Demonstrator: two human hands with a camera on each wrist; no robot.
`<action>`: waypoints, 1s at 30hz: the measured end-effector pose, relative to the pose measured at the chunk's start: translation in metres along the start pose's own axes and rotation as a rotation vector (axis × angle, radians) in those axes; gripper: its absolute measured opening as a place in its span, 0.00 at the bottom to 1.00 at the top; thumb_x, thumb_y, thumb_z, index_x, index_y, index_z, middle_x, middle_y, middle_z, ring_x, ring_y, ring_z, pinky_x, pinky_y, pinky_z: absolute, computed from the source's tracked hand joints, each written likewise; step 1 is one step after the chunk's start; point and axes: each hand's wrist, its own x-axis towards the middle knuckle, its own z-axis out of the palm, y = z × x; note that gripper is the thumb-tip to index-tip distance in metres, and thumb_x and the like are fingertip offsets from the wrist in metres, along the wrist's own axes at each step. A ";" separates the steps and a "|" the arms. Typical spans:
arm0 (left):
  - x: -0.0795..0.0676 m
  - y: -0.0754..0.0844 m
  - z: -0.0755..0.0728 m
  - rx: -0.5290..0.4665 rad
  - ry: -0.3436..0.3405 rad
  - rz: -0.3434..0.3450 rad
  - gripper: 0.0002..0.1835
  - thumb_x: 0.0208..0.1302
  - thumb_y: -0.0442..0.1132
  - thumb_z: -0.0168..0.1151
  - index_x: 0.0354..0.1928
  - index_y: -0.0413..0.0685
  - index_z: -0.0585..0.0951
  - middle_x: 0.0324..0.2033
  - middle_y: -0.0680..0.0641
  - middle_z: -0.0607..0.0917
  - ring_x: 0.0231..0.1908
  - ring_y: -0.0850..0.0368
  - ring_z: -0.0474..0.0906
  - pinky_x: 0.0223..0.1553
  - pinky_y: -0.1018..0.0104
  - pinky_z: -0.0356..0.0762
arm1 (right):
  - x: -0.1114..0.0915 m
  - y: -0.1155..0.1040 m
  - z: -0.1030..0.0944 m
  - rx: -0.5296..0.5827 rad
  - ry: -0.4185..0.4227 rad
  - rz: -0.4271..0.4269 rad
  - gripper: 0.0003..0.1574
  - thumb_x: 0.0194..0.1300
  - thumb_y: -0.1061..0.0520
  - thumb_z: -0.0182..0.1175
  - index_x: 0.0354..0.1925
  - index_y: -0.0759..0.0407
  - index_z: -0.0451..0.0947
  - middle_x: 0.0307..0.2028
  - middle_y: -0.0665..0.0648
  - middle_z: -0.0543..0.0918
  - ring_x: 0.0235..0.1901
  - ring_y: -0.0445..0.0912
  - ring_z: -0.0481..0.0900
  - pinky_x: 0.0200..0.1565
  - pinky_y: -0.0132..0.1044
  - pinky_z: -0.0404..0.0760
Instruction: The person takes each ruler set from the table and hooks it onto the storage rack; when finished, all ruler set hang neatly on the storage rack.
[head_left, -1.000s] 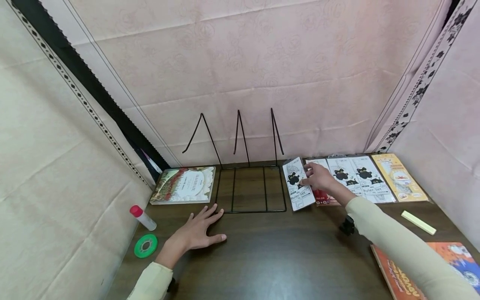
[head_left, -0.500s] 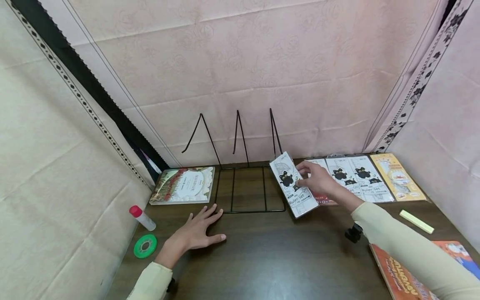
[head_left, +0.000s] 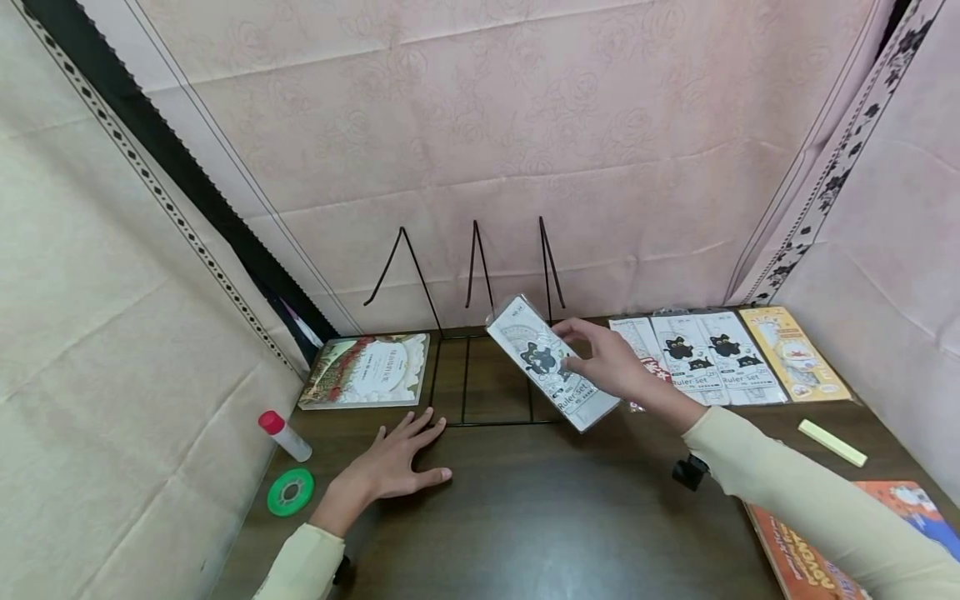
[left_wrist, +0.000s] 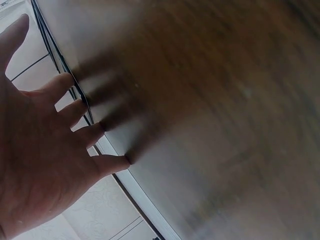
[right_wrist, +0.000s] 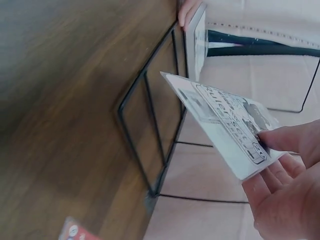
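Right hand: the grip is pinching the ruler set packet, with the thumb on the printed front and the fingers behind it. Packet position: raised and tilted over the right part of the wire rack, upper end leaning to the left. Contact between packet and rack cannot be determined.

Left hand: the grip is spread, palm down, with fingertips on the tabletop at the front left corner of the rack. Whether a fingertip touches the wire cannot be determined.

Rack: base flat on the tabletop, three bent wire dividers standing along the rear.

Left of the rack: a book lies flat. In front of it are a glue stick with a red cap and a green tape roll.

Right of the rack: further packets lie in a row, ending at a yellow packet. Nearer the front are a pale yellow strip and an orange book, partly covered by the right sleeve.
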 end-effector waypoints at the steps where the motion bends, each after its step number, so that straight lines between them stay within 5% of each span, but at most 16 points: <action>1: 0.000 0.000 0.000 0.000 0.001 0.002 0.48 0.54 0.79 0.47 0.74 0.70 0.54 0.77 0.54 0.49 0.76 0.44 0.43 0.66 0.27 0.43 | 0.001 -0.003 0.002 -0.007 0.013 -0.012 0.25 0.59 0.55 0.67 0.54 0.38 0.75 0.49 0.49 0.85 0.43 0.49 0.81 0.45 0.45 0.75; 9: 0.001 0.001 0.001 -0.003 -0.004 -0.007 0.47 0.55 0.78 0.48 0.74 0.70 0.53 0.77 0.54 0.49 0.76 0.44 0.43 0.66 0.27 0.42 | 0.008 -0.028 0.015 0.038 0.045 -0.111 0.24 0.61 0.57 0.65 0.54 0.38 0.75 0.46 0.47 0.85 0.42 0.42 0.84 0.41 0.39 0.83; 13: 0.001 0.000 0.002 -0.006 -0.005 -0.008 0.47 0.55 0.77 0.50 0.74 0.70 0.54 0.77 0.54 0.49 0.76 0.43 0.43 0.66 0.26 0.43 | 0.009 -0.040 0.023 0.015 0.062 -0.161 0.24 0.61 0.56 0.65 0.54 0.37 0.75 0.46 0.46 0.85 0.30 0.41 0.83 0.32 0.36 0.80; 19: 0.000 0.000 0.002 -0.014 -0.015 -0.013 0.47 0.55 0.77 0.50 0.74 0.70 0.53 0.77 0.54 0.48 0.76 0.43 0.42 0.66 0.26 0.42 | 0.011 -0.056 0.038 0.003 0.101 -0.264 0.25 0.62 0.57 0.64 0.56 0.35 0.76 0.44 0.41 0.86 0.26 0.39 0.80 0.31 0.34 0.78; 26: 0.001 -0.001 0.001 -0.011 -0.019 -0.009 0.46 0.56 0.77 0.50 0.74 0.71 0.53 0.77 0.54 0.48 0.76 0.43 0.42 0.66 0.26 0.43 | 0.012 -0.079 0.048 0.025 0.097 -0.348 0.26 0.63 0.56 0.64 0.57 0.32 0.76 0.52 0.38 0.83 0.42 0.36 0.84 0.39 0.34 0.84; 30: 0.002 0.000 0.000 -0.009 -0.015 -0.004 0.46 0.56 0.76 0.50 0.75 0.69 0.54 0.77 0.53 0.48 0.76 0.42 0.43 0.66 0.26 0.43 | 0.013 -0.090 0.053 0.015 0.110 -0.380 0.27 0.64 0.54 0.64 0.58 0.31 0.75 0.53 0.37 0.82 0.42 0.34 0.83 0.39 0.33 0.83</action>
